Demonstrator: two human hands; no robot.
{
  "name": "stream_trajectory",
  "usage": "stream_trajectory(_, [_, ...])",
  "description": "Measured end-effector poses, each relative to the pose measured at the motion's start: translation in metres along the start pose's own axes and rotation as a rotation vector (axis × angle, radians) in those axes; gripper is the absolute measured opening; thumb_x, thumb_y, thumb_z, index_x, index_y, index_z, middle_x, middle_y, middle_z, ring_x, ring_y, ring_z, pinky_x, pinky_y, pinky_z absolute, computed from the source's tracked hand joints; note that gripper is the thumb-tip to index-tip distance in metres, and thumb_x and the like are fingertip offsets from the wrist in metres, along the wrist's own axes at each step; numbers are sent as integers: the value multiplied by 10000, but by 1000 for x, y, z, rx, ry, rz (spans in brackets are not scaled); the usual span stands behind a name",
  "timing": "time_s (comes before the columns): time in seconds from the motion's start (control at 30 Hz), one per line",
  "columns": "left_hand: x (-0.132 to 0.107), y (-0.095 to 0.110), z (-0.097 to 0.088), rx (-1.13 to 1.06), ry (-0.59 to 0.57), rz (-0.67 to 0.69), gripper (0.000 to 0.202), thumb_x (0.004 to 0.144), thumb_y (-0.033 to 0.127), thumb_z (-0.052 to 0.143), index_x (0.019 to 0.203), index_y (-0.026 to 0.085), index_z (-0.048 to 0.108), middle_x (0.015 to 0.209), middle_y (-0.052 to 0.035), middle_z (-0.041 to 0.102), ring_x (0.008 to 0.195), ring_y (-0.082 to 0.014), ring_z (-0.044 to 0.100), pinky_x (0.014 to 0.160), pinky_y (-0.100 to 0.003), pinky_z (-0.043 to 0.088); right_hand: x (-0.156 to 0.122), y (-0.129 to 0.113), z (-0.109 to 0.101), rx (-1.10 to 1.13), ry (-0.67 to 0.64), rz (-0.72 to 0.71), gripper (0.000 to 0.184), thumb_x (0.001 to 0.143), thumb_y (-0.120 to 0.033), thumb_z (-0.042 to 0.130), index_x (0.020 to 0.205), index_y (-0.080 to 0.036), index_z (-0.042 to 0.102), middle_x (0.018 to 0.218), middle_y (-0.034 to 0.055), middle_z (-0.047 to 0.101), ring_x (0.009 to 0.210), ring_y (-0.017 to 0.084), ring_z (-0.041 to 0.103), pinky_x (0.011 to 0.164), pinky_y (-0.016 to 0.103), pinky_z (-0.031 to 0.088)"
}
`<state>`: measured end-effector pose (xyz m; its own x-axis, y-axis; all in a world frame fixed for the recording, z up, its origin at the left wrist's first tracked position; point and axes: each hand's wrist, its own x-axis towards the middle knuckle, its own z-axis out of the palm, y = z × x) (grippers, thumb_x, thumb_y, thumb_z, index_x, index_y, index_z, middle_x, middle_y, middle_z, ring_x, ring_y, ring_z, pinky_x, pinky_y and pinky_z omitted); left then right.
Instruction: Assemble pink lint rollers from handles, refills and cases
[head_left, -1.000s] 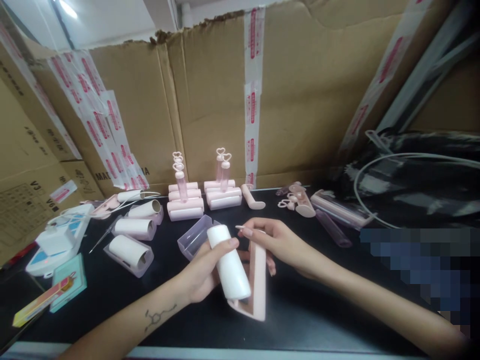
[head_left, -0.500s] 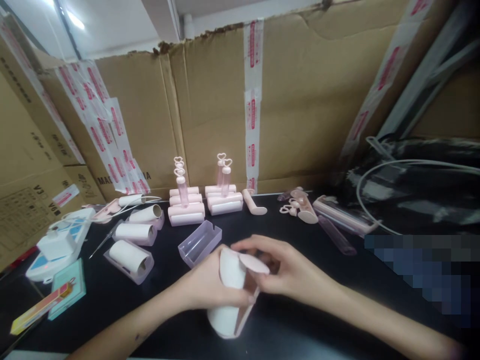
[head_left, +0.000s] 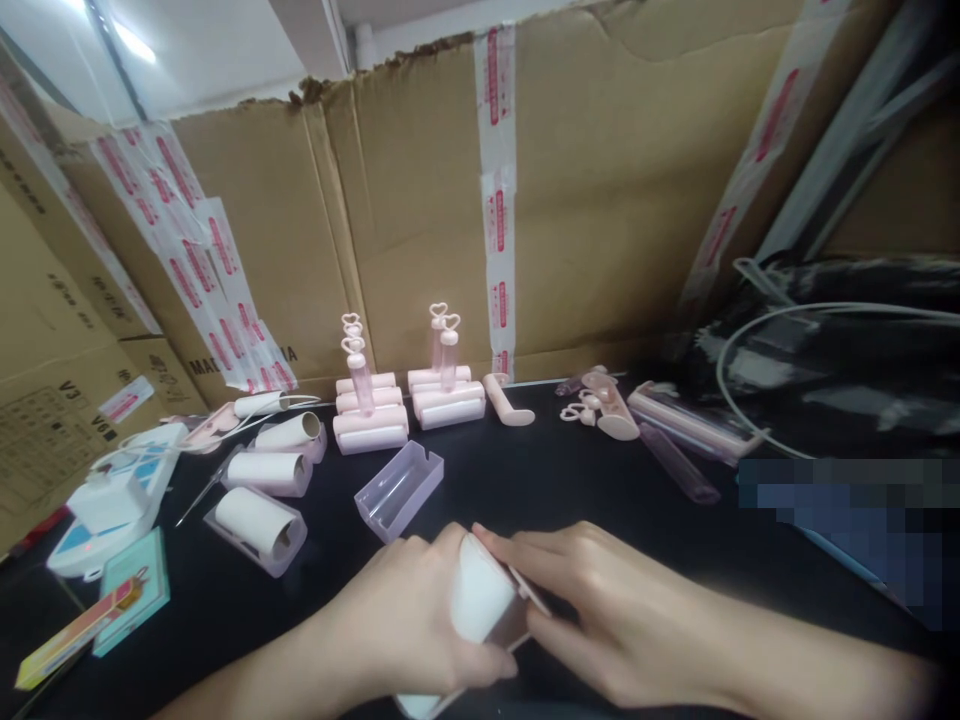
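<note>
My left hand is wrapped round a white lint roller refill, low in the middle of the view. On the refill's right side sits a pale pink lint roller frame, and my right hand grips it, fingers over its upper end and thumb below. Both hands cover much of the two parts. Just beyond them lies an empty, see-through purple cover, tilted on the black table.
Finished-looking pink lint rollers stand against the cardboard wall. Refills in purple covers lie left, near a power strip and a yellow-tipped box. Loose pink parts and a purple tube lie right.
Both hands have moved lower and nearer to me with the refill. The pink frame, whose rounded end stood out from the refill, now lies closer against it, under my right fingers.
</note>
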<state>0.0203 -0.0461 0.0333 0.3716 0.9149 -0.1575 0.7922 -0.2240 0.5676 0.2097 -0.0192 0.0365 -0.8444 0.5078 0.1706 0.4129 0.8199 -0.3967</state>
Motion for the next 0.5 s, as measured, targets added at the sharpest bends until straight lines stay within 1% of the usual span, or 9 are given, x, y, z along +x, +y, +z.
stream_trajectory(0.1, [-2, -2, -2, -12, 31, 19, 429, 590, 443, 686, 933, 221, 554, 821, -33, 667, 730, -248, 633, 545, -254, 369, 3, 3, -3, 87, 10, -13, 261, 772, -139, 481, 997, -151, 612, 788, 82, 662, 664, 179, 625, 595, 237, 428])
stream_trajectory(0.23, [-4, -3, -5, -43, 50, 67, 400, 614, 407, 678, 945, 209, 572, 808, -28, 672, 712, -218, 625, 579, -247, 390, 10, 6, -5, 124, -12, -43, 267, 764, -113, 469, 981, -121, 626, 766, 83, 652, 656, 179, 613, 596, 241, 431])
stream_trajectory(0.4, [0, -4, -4, -2, 56, 39, 382, 629, 394, 655, 950, 205, 574, 810, -38, 680, 721, -234, 638, 569, -256, 392, 21, 12, -9, 223, -36, -24, 233, 738, -109, 496, 886, -143, 672, 720, 22, 668, 615, 142, 590, 599, 216, 434])
stream_trajectory(0.47, [3, -6, -2, 14, 63, 22, 397, 621, 405, 653, 952, 204, 568, 835, -45, 682, 754, -252, 644, 581, -266, 404, 24, 14, -11, 245, -57, 15, 278, 721, -106, 517, 941, -150, 680, 762, 10, 690, 636, 142, 605, 615, 211, 453])
stream_trajectory(0.5, [5, -6, -2, 12, 75, 19, 408, 614, 409, 655, 955, 206, 562, 849, -45, 682, 768, -260, 646, 585, -271, 411, 24, 15, -12, 236, -59, 42, 329, 717, -106, 523, 1008, -152, 670, 806, 16, 701, 667, 152, 621, 640, 220, 470])
